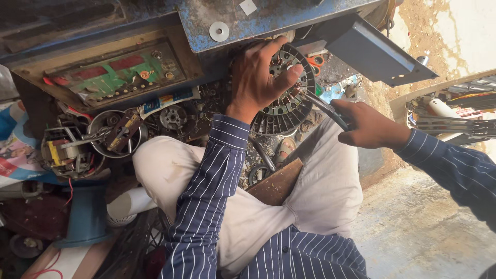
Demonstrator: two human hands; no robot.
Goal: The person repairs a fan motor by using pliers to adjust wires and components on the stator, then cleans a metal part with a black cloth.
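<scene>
- Wooden block (276,182) lies between the person's knees, near the body; not in use as a support here.
- Right hand (369,125) is clenched around the handles of a pair of pliers (321,106); the pliers' nose reaches left into the copper windings at the right side of the stator.
- Left hand (257,77) grasps the round motor stator (289,98) from its left, thumb across the face, fingers over the top rim; the stator is held in the air above the lap, tilted toward the camera.
- Judgement: keep the left grip firm so the stator does not turn; bite one wire end only, pull along its slot, not across laminations.
- Judgement: a slip could nick the neighbouring winding or the left thumb.
- Farther: a blue metal desk (268,23) edge overhead, a green circuit board (121,72) at its left.
</scene>
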